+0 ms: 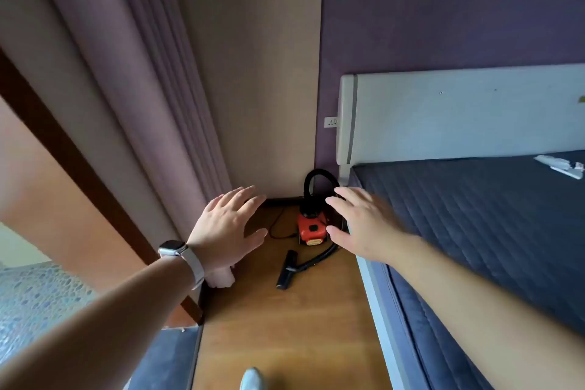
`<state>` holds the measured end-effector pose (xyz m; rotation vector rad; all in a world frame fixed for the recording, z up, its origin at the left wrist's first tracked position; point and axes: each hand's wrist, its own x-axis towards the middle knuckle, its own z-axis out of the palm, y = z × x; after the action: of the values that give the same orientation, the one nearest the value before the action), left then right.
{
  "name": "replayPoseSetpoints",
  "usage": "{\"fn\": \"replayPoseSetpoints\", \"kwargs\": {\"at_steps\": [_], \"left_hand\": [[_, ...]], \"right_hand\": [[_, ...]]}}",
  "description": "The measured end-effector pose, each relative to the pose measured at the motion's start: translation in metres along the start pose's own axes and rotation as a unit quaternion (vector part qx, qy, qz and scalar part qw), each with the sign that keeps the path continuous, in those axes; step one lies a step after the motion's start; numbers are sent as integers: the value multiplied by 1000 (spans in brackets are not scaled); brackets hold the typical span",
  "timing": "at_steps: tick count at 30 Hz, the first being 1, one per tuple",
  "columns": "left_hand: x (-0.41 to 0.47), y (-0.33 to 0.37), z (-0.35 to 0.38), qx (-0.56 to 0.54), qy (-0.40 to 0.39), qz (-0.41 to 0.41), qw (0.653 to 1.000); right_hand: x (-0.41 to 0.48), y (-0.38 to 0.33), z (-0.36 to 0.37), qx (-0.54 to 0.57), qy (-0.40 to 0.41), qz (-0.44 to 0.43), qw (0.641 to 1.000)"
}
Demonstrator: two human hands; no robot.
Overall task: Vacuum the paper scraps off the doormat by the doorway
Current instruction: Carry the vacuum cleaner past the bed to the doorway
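- Firstly, the head view: the only container-like thing is the red body of the vacuum (311, 231). It is closed, so I cannot tell what is inside.
- The vacuum stands on the wooden floor (285, 326) in the far corner. It is between the curtain (142, 104) on the left and the bed (474, 231) on the right, just beside the white headboard (459, 117).
- Its black hose (308, 179) rises in a loop above the body. It comes down on the right side to the black nozzle (286, 272), which lies flat on the floor, nearer than the body.
- A thin black cable (274, 228) lies curled on the floor left of the body.
- The left hand (226, 225), with a watch (172, 248) on the wrist, is held out palm down. Its fingers are straight and spread and hold nothing.
- The right hand (361, 225) also has spread fingers and grips nothing. It is a little blurred, and I cannot tell whether it touches the hose.
- A blue-grey mat (164, 355) lies at the near left, beside the floor's edge, partly hidden by the left forearm. A small white bit shows at its far edge.
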<state>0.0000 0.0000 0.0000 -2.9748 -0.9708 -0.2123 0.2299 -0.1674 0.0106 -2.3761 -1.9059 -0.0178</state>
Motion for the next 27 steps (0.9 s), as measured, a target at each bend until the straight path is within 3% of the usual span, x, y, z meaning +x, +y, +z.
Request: {"fn": "replayPoseSetpoints", "kwargs": {"at_steps": [11, 16, 27], "left_hand": [[181, -101, 62, -56, -27, 59, 996], [256, -147, 83, -71, -50, 69, 994], [376, -169, 128, -81, -81, 134, 984]], "right_hand": [[170, 33, 34, -21, -46, 83, 995], [234, 40, 49, -34, 7, 113, 993], [317, 99, 88, -39, -21, 130, 991]]}}
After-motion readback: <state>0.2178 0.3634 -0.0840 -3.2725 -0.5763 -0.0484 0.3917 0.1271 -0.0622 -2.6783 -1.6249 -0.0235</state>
